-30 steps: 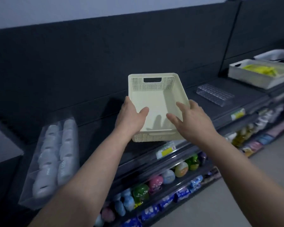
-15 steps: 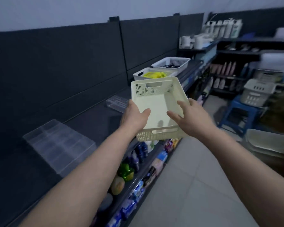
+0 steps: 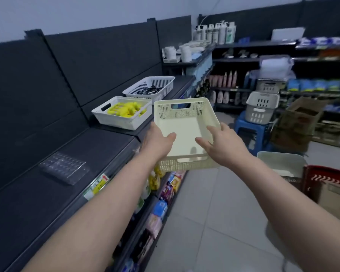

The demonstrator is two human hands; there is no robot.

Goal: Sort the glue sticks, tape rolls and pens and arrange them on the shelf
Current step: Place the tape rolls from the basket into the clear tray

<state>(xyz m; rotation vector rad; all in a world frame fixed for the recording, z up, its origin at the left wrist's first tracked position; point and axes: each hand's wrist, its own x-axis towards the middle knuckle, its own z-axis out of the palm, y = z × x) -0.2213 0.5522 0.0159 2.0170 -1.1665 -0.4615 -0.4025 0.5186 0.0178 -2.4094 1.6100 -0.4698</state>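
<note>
Dark grey shelf top: clear plastic blister tray lies flat near the front edge, bare surface beyond it. Further back sit a white perforated basket of yellow stick-shaped items and a white slotted basket of dark items. Cream perforated plastic basket is in the air past the shelf's front edge, over the tiled aisle floor. Left hand grips its near-left corner, thumb over the rim, other fingers hidden. Right hand clamps the right wall, thumb inside, fingers spread.

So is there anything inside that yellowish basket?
Empty. The cream perforated plastic basket shows only its bare smooth floor, held by the left hand and right hand.
</note>
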